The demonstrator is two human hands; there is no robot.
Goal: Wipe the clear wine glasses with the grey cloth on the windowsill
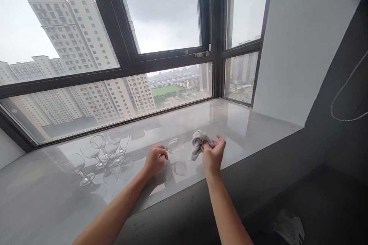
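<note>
My left hand (155,159) is closed on a clear wine glass (173,146), which it holds tilted on its side above the sill. The glass's bowl points right, and its stem and foot are hidden by my fingers. A crumpled grey-white cloth (199,143) is pinched in my right hand (213,155), a short way right of the glass and apart from it. Several more stemmed glasses (100,151) stand upright in a group on the left part of the sill.
The glossy pale windowsill (235,141) reflects the glass and the light. Dark window frames (169,59) border it behind, with a white wall (293,46) at right. A looped cord (335,99) hangs far right. Something whitish (289,229) lies low at the bottom right, blurred.
</note>
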